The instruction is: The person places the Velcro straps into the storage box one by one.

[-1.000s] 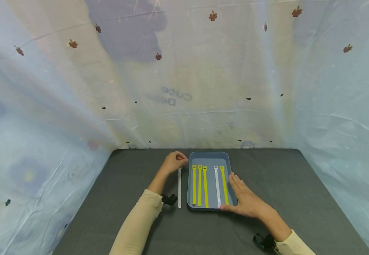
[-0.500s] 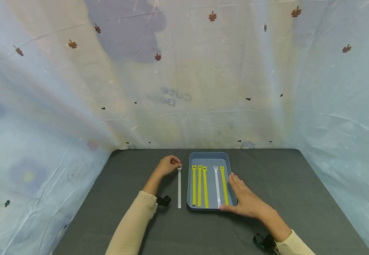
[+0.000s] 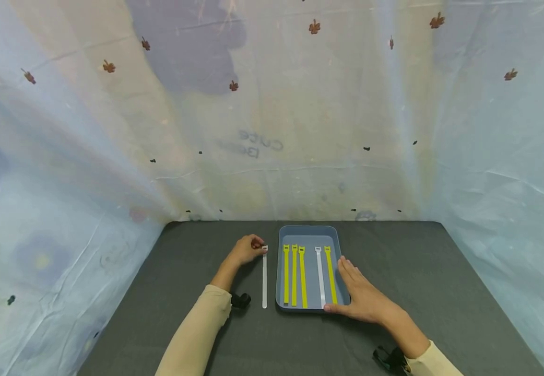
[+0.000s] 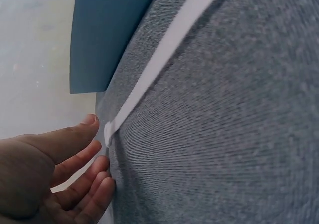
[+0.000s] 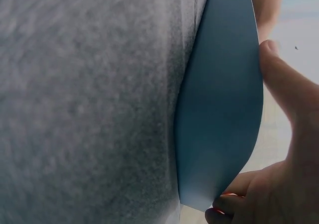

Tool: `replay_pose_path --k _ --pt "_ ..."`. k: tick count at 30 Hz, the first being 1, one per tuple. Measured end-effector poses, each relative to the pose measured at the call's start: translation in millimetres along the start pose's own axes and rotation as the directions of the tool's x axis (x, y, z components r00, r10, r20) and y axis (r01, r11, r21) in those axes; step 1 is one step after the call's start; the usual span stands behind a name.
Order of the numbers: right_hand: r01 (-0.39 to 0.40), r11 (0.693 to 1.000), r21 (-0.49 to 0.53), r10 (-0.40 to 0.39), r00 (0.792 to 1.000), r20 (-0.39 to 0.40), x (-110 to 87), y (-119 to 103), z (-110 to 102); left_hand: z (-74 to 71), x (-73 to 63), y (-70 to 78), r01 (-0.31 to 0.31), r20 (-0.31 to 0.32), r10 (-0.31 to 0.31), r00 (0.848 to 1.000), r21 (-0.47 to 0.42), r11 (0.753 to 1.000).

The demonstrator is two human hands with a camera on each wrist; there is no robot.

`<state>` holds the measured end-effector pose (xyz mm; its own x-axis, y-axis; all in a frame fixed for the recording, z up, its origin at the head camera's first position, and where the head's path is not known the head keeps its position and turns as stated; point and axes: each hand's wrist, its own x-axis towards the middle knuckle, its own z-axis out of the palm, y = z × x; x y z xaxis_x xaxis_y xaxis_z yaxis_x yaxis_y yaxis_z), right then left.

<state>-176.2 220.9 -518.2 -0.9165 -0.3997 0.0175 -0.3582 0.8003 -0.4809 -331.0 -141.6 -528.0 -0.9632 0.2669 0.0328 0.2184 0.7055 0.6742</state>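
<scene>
A white hook-and-loop cable tie (image 3: 264, 282) lies lengthwise on the grey cloth, left of the blue-grey tray (image 3: 307, 232). At its slotted far end is my left hand (image 3: 245, 249). In the left wrist view, thumb and fingers (image 4: 79, 134) are apart, right at the tie's head (image 4: 109, 133). Inside the tray lie several yellow ties (image 3: 294, 277) on the left, then a white tie (image 3: 320, 277) and one more yellow tie (image 3: 330, 277) on the right. My right hand (image 3: 363, 295) rests spread along the tray's right side, its thumb at the near right corner.
Dark grey cloth (image 3: 422, 271) covers the table around the tray. A pale patterned sheet (image 3: 300, 183) hangs behind and on both sides. A black wrist camera (image 3: 240, 300) sits under the left wrist, another (image 3: 389, 360) under the right.
My left hand has drawn back leftward from the tray's edge and come down toward the head of the white tie. My right hand and the tray have stayed in place.
</scene>
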Motion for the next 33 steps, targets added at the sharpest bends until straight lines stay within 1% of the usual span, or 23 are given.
replay_pose_path --k 7,10,17,25,33 --pt "-0.003 1.0 0.003 0.003 1.0 0.005 0.0 -0.9 -1.1 3.5 -0.7 0.0 -0.005 -0.002 0.005 1.0 0.025 1.0" --pt "-0.003 1.0 0.004 0.003 1.0 0.005 0.1 -1.0 -1.4 4.5 -1.6 1.0 -0.001 -0.011 0.001 1.0 0.033 0.999" --pt "-0.004 1.0 0.002 0.004 1.0 0.009 0.3 -1.7 -1.1 4.4 -3.6 4.1 -0.002 -0.021 0.003 1.0 0.051 0.999" --pt "-0.021 1.0 -0.006 0.021 1.0 0.006 0.7 -2.7 -1.0 5.1 -3.1 3.7 -0.008 -0.032 0.011 0.999 0.075 0.997" --pt "-0.014 1.0 -0.013 0.014 1.0 0.001 0.4 -1.4 0.3 7.5 -4.3 4.3 -0.005 -0.044 0.008 0.999 0.07 0.998"
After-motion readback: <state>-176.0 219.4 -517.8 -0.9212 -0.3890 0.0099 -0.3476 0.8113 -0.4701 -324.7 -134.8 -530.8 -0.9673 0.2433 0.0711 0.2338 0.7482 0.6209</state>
